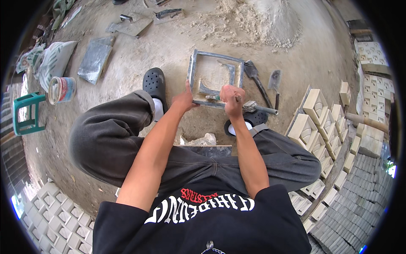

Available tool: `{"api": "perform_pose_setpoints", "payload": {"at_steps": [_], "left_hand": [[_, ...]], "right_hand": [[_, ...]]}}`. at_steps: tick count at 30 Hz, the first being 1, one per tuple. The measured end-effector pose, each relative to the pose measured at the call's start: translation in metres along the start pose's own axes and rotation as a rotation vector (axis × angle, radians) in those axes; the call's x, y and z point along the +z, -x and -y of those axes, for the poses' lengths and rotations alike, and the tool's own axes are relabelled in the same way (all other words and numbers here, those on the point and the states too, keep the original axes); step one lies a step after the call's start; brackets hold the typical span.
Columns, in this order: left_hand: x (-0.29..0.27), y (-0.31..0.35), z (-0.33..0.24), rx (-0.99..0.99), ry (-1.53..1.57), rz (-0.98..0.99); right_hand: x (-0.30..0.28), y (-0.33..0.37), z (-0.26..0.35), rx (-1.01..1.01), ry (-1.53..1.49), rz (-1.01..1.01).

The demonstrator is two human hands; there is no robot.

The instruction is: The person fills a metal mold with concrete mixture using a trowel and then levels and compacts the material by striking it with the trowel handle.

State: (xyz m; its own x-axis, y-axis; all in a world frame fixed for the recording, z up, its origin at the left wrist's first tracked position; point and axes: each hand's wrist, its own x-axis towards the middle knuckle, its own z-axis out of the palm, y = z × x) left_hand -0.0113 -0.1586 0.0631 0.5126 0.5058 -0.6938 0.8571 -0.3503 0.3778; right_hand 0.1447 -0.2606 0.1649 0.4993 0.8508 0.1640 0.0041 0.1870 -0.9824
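Nearest the camera, black shirt with white and red print, then dark grey trousers, knees wide apart and bounding the working space on both sides. Between the dark clogs, square frame on the dusty floor, near edge toward the lap. Bare ground beyond the far edge, up to a pale powder heap; open, too, between left clog and left wall. Tighter at right: black-handled trowel just beside the frame, smaller trowel past it, grey-handled tool near the right hand, stacked cream blocks well apart. Left hand touching the near-left corner, thumb and fingers spread around it; cannot tell how firmly. Right hand in a fist over the near edge, fingers wrapped around a small tool, greenish part pointing left. Inside the scuffed, dark grey walls, powdery cream surface with dark angled pieces.
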Motion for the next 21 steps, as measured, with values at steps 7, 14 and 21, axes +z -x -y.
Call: {"api": "perform_pose_setpoints", "payload": {"at_steps": [7, 14, 21], "left_hand": [[0.004, -0.003, 0.010, -0.022, -0.037, 0.004], [0.004, -0.002, 0.007, 0.011, 0.003, -0.007], [-0.004, -0.001, -0.001, -0.030, -0.003, 0.062]], "right_hand": [[0.005, 0.005, 0.024, 0.008, -0.164, -0.160], [0.002, 0.006, 0.021, 0.080, 0.113, -0.060], [-0.011, 0.010, 0.016, 0.008, 0.021, -0.170]]}}
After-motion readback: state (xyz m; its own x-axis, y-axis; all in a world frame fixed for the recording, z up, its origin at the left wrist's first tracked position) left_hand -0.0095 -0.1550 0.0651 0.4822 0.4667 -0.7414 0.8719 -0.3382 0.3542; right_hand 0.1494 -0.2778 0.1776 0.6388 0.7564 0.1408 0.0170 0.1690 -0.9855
